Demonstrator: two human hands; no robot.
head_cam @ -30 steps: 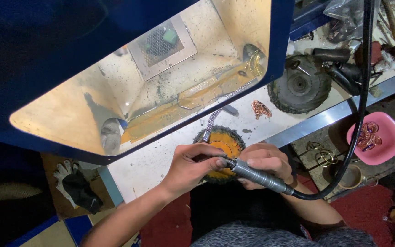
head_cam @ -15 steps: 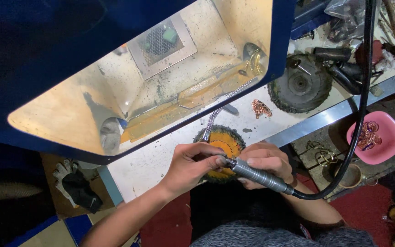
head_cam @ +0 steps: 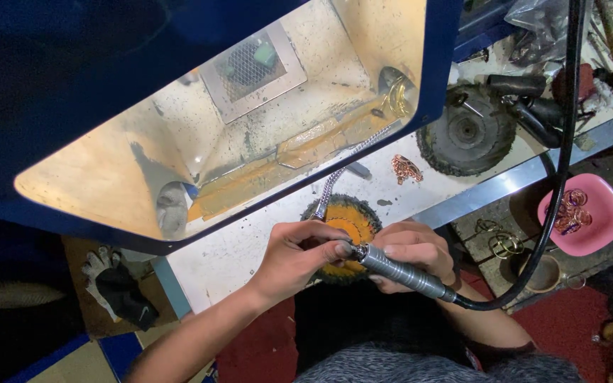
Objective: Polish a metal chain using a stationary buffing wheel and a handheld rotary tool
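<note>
- A ribbed metal rotary handpiece [head_cam: 402, 273] is gripped along its barrel by the right hand [head_cam: 416, 255]; rigid, light, tugged by its hose.
- The left hand [head_cam: 299, 252] is pinched shut at the tool's tip; what is held there cannot be told.

handpiece [head_cam: 400, 274]: ribbed grey metal; brush wheel [head_cam: 345, 221]: bristly orange; bowl [head_cam: 590, 213]: glossy pink plastic

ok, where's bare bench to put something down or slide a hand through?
Bare white benchtop left of the left hand, below the blue hood. A smaller strip lies between the copper wire piece and the orange brush disc. Crowded at upper right around the black wheel; the pink tray is filled with rings.
</note>
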